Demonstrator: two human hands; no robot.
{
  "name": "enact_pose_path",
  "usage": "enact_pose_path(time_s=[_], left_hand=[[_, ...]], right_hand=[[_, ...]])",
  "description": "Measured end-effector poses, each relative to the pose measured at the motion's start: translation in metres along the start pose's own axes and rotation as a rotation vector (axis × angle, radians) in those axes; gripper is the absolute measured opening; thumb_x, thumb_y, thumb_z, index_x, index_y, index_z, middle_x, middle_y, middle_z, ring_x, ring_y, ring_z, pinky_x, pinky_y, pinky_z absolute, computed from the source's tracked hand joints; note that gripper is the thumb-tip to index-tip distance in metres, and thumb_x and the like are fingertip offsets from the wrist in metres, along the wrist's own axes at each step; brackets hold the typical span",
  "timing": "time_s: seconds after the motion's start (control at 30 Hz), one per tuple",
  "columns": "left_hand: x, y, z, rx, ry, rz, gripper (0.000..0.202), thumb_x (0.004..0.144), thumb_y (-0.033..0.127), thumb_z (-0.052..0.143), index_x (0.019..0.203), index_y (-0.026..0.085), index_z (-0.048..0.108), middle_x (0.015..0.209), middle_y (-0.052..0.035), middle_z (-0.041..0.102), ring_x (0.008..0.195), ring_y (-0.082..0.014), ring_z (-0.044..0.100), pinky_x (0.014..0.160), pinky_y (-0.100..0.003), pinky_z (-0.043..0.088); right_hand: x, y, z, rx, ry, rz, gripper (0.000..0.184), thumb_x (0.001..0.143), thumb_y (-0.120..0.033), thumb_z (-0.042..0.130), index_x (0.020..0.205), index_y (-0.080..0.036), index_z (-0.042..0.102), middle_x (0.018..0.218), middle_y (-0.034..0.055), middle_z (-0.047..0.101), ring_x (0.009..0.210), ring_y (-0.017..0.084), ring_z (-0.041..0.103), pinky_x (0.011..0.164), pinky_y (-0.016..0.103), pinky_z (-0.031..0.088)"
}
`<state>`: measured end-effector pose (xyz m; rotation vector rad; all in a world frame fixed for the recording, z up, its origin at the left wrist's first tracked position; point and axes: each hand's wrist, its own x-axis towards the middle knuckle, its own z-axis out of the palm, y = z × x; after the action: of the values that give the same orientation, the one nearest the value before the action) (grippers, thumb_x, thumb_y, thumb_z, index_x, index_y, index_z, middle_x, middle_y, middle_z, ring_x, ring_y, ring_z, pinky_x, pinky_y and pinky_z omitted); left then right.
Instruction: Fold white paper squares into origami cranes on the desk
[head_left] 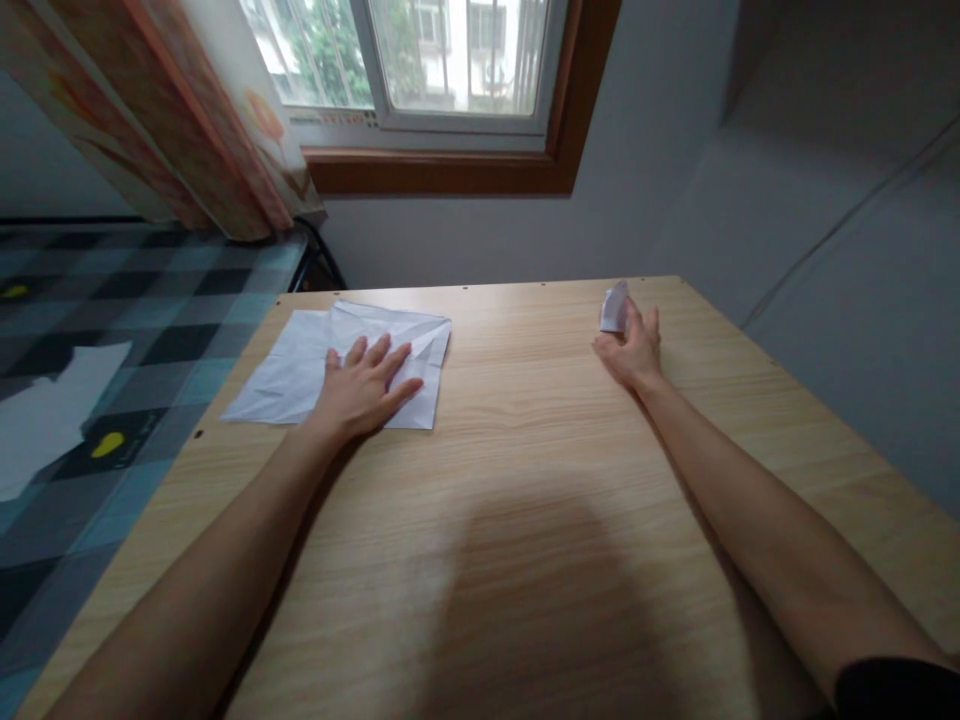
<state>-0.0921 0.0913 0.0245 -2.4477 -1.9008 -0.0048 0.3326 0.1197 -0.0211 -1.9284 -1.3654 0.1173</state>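
My left hand (361, 388) lies flat with fingers spread on creased white paper sheets (296, 370) at the far left of the light wooden table (525, 480). Far right on the table, my right hand (632, 350) rests with its fingers curled around a small folded white paper piece (614, 306), which sticks up from its fingertips.
A bed with a checked blue-grey cover (112, 330) stands left of the table, with a white paper sheet (45, 415) on it. A patterned curtain (187, 110) and a window (442, 60) are behind. A grey wall (825, 200) runs along the right.
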Motion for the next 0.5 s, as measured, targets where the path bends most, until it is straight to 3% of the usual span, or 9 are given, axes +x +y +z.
enact_pose_path(time_s=[0.07,0.17,0.27,0.33,0.4,0.5], left_hand=[[0.001,-0.004,0.003,0.005,-0.091,-0.006,0.066,0.097,0.06,0.026,0.155,0.028,0.033,0.166,-0.0092,0.023,0.152,-0.0401,0.018,0.115,-0.07,0.014],[0.002,-0.014,0.003,0.008,-0.138,-0.009,0.069,0.096,0.061,0.026,0.157,0.027,0.028,0.167,-0.009,0.019,0.153,-0.0393,0.015,0.116,-0.068,0.013],[0.003,-0.021,0.002,-0.001,-0.148,-0.008,0.072,0.095,0.062,0.029,0.157,0.026,0.027,0.167,-0.0088,0.018,0.153,-0.0379,0.014,0.117,-0.066,0.012],[0.004,-0.022,0.002,-0.012,-0.144,-0.011,0.072,0.095,0.062,0.031,0.157,0.026,0.027,0.167,-0.0093,0.018,0.153,-0.0372,0.014,0.118,-0.065,0.013],[0.005,-0.023,0.003,-0.016,-0.13,-0.019,0.074,0.094,0.062,0.032,0.157,0.025,0.028,0.167,-0.0098,0.019,0.153,-0.0367,0.015,0.118,-0.064,0.014],[0.006,-0.024,0.004,-0.022,-0.107,-0.035,0.074,0.093,0.064,0.033,0.156,0.025,0.03,0.166,-0.0104,0.022,0.153,-0.0364,0.018,0.117,-0.064,0.016]], right_hand=[[0.007,0.0,0.003,-0.025,-0.049,-0.017,0.09,0.074,-0.042,0.071,0.153,-0.025,0.033,0.162,0.0209,0.02,0.146,0.043,0.03,0.112,0.058,0.031],[0.019,-0.001,0.009,-0.02,-0.043,-0.07,0.099,0.071,-0.042,0.072,0.156,-0.025,0.024,0.161,0.0203,0.026,0.144,0.041,0.034,0.109,0.059,0.034],[0.029,-0.002,0.016,0.063,0.007,-0.041,0.108,0.07,-0.036,0.069,0.159,-0.021,0.01,0.145,0.0196,0.051,0.126,0.034,0.056,0.1,0.052,0.046],[0.035,-0.002,0.021,0.129,0.054,0.048,0.111,0.069,-0.03,0.068,0.159,-0.018,0.004,0.123,0.0138,0.066,0.106,0.028,0.067,0.092,0.044,0.052],[0.04,0.0,0.024,0.135,0.071,0.097,0.102,0.068,-0.026,0.065,0.157,-0.015,0.016,0.109,0.0096,0.07,0.093,0.024,0.069,0.086,0.039,0.054],[0.045,0.006,0.026,0.06,-0.03,0.002,0.058,0.073,-0.027,0.057,0.128,-0.008,0.058,0.1,0.0136,0.072,0.089,0.024,0.068,0.084,0.038,0.053]])
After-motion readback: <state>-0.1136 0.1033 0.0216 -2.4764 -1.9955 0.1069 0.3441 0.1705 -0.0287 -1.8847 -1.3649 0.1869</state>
